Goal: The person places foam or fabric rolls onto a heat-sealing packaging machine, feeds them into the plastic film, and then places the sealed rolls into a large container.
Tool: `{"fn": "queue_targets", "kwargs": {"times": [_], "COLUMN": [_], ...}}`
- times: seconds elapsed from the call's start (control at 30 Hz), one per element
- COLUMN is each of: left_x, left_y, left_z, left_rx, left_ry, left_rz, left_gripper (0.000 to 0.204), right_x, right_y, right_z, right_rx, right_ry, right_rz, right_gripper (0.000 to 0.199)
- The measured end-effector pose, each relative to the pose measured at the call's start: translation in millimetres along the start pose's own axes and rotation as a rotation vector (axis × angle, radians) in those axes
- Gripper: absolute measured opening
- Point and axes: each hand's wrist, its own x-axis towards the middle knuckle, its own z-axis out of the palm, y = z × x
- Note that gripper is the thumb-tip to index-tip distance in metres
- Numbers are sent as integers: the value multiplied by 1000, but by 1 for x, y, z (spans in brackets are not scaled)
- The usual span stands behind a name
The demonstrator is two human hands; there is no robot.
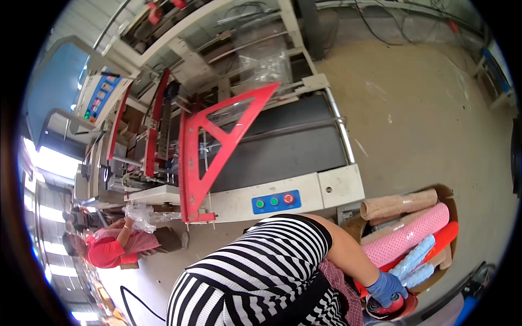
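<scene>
My left arm, in a black-and-white striped sleeve, stretches down to the lower right. At its end my left hand [387, 287] wears a blue knit glove, its fingers bent over a red-and-black thing [383, 308] I cannot make out. That hand is beside a cardboard box [452, 196] of rolled mats. Among them are a pink textured roll [408, 233], a tan roll [399, 204], a red roll [445, 239] and light blue rolls [414, 255]. My right hand does not show.
A packing machine with a red triangular frame [215, 168], a dark bed [293, 146] and a blue button panel [275, 201] fills the middle. Left of it, a person in red [109, 247] handles clear plastic film [142, 216]. Cables [481, 280] lie at the lower right.
</scene>
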Motion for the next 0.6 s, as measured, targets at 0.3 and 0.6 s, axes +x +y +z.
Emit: {"fn": "queue_targets", "kwargs": {"times": [0.3,0.6], "left_x": [-141,-316], "left_y": [132,198], "left_z": [-123,-255], "left_rx": [101,-341], "left_ry": [566,942], "left_rz": [598,373], "left_gripper": [35,90], "right_x": [-18,-101], "right_y": [10,30], "right_z": [134,314], "right_rx": [-235,-421], "right_ry": [-268,-767], "right_rz": [-21,-56], "right_gripper": [71,75]}}
